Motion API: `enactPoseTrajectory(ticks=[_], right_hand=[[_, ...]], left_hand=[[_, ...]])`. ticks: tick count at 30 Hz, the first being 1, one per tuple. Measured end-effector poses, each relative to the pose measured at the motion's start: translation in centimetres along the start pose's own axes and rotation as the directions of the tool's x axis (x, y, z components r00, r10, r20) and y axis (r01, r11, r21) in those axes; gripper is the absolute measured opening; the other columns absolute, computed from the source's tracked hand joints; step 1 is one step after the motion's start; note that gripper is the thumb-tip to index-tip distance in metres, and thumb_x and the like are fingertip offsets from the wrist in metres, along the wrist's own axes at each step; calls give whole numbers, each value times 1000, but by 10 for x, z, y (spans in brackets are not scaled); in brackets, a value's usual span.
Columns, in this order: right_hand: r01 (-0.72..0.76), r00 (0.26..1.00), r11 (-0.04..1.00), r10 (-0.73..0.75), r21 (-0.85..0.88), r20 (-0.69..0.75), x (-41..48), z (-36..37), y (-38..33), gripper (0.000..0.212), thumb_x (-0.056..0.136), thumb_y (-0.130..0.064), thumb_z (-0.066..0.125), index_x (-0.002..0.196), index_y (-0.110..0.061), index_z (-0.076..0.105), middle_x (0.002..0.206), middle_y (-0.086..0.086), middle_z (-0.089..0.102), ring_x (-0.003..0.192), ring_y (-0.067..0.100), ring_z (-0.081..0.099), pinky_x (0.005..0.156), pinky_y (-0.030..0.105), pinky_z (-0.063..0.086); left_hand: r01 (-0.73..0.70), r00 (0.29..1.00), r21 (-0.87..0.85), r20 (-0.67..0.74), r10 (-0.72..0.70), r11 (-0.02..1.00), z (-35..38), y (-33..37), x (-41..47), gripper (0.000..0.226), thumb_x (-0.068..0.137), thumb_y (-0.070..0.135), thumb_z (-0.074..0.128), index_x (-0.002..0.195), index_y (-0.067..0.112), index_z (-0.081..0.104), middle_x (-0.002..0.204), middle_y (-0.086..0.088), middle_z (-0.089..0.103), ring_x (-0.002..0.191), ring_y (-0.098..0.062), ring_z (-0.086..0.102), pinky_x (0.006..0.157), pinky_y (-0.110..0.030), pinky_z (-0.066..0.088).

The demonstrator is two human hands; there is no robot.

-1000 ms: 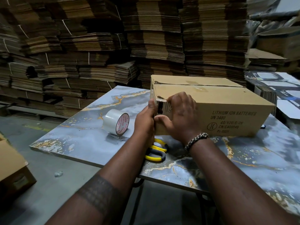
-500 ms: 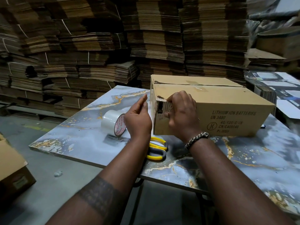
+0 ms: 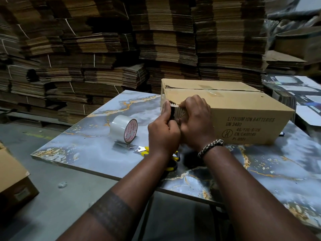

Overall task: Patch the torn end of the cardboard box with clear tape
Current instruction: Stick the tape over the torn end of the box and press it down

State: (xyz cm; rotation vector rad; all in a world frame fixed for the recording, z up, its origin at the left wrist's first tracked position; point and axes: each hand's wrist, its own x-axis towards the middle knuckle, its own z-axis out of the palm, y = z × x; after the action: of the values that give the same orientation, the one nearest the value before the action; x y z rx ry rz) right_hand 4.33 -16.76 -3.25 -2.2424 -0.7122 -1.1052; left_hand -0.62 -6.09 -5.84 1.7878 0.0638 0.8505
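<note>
A brown cardboard box (image 3: 243, 108) printed "LITHIUM ION BATTERIES" lies on the marble-patterned table (image 3: 90, 145). Its near left corner is torn, with ragged cardboard showing. My left hand (image 3: 163, 133) presses against the box's left end at the tear, thumb up on the corner. Around the corner, my right hand (image 3: 196, 122) presses on the box's front face, fingers curled over the torn edge. A shiny bit of clear tape shows between the two hands. A roll of clear tape (image 3: 124, 130) stands on edge left of my hands. Whether tape lies under my palms is hidden.
Yellow-handled scissors (image 3: 144, 150) lie on the table under my left wrist. Tall stacks of flattened cardboard (image 3: 104, 49) fill the background. An open carton (image 3: 13, 180) stands on the floor at the left. Printed flat boxes (image 3: 304, 94) lie at the right.
My left hand went out to the left with fingers spread, away from the box end, and has come back against the torn corner. My right hand stayed on the box.
</note>
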Motion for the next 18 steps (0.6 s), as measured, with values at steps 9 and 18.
enactPoseTrajectory(ticks=[9, 18], right_hand=[[-15, 1000, 1000, 15, 15, 2, 0, 1, 3, 27, 77, -15, 77, 93, -14, 56, 96, 2, 56, 92, 26, 51, 84, 42, 42], [-10, 997, 1000, 10, 0, -78, 2, 8, 1, 17, 85, -15, 72, 88, -13, 56, 91, 5, 56, 87, 28, 51, 81, 44, 42]], left_hand=[[114, 979, 72, 160, -125, 991, 2, 1, 3, 83, 94, 20, 48, 168, 38, 16, 77, 0, 60, 72, -19, 55, 61, -31, 37], [264, 873, 282, 336, -352, 923, 1, -9, 17, 101, 80, 29, 47, 169, 28, -2, 147, -20, 59, 126, -39, 61, 99, -48, 55]])
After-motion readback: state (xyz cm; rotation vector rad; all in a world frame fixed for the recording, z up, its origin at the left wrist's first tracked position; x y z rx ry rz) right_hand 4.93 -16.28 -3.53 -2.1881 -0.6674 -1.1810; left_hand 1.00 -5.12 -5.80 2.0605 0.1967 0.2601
